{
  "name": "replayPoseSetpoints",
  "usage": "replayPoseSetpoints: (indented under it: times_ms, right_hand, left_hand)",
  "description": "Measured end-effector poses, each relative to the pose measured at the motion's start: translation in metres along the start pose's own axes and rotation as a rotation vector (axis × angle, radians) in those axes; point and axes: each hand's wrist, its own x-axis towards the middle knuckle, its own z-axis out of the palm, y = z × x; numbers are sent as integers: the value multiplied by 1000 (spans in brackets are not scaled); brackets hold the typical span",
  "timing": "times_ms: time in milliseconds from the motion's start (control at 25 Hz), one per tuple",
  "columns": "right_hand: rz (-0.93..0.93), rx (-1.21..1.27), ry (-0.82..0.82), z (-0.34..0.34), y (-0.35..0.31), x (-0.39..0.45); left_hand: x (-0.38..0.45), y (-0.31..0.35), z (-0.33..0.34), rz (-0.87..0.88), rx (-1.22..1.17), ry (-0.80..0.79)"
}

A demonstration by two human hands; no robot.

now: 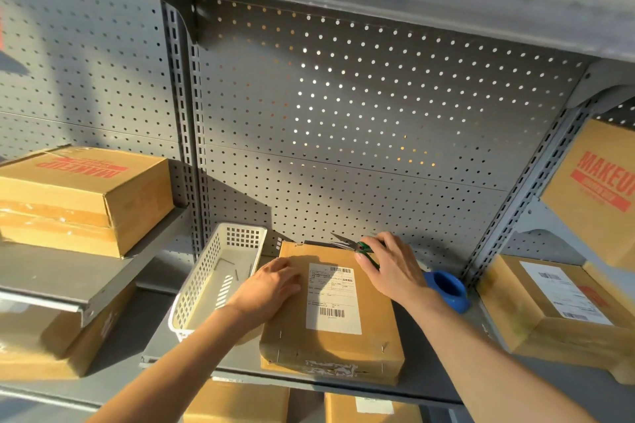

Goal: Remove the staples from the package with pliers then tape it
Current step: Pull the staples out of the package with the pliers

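Package (pixel 330 306) flat on shelf (pixel 443 364), beside white basket (pixel 220 271). My left hand (pixel 271 285) presses it, fingers flat. Right hand (pixel 391 268) grips pliers (pixel 354 245) at far edge. Cardboard light, slightly soft; pin near staples (pixel 280 335).

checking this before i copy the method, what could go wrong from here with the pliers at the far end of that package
1. The right hand holds the pliers with the tips open at the package far edge; a slip could tear the cardboard.
2. The left hand lies flat on the package near the tips, so a slip could catch a finger.
3. Pulled staples could miss the white basket and drop through the shelf.
4. Staples at the near edge remain and could be missed before taping.
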Motion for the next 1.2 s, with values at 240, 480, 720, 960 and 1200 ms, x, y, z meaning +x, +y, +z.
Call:
replayPoseSetpoints:
  times_ms: [240, 480, 720, 960, 1200]
  right_hand:
    - [-5, 15, -70, 4, -21, 23]
    - [2, 11, -141, 15, -37, 41]
    - [12, 2, -209, 35, -45, 50]
    - [51, 7, -235, 43, -48, 50]
    - [62, -26, -220, 46, -48, 50]
  left_hand:
    - [3, 2, 2, -19, 9, -23]
    - [4, -2, 7, -23, 34, -22]
    - [5, -4, 10, -41, 28, -23]
    - [8, -6, 13, -36, 24, -46]
    - [6, -2, 10, -5, 46, -49]
